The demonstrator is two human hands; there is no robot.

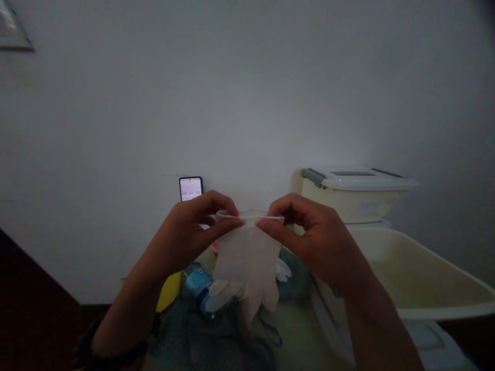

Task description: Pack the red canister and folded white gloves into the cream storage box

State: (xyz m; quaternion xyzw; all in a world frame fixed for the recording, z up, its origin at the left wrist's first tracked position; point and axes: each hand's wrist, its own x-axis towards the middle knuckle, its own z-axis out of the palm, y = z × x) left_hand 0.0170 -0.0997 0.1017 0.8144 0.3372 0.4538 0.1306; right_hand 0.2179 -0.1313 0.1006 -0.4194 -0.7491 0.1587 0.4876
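A thin whitish disposable glove [247,257] hangs with its fingers down in the middle of the view. Its rolled cuff is pinched from both sides, on the left by my left hand [201,219] and on the right by my right hand [301,226]. Thumb and fingertips of each hand press the cuff edge, which is stretched nearly flat between them. Behind the hanging glove lies a plastic bottle [199,283] with a blue label, partly covered. Another white glove or similar piece [283,270] shows to the right of it.
A phone [191,189] with a lit timer stands against the wall. At the right are a lidded cream box [348,198] and a large cream basin [421,268]. Dark cloth [181,335] and a yellow object [170,291] lie on the greenish surface [305,335].
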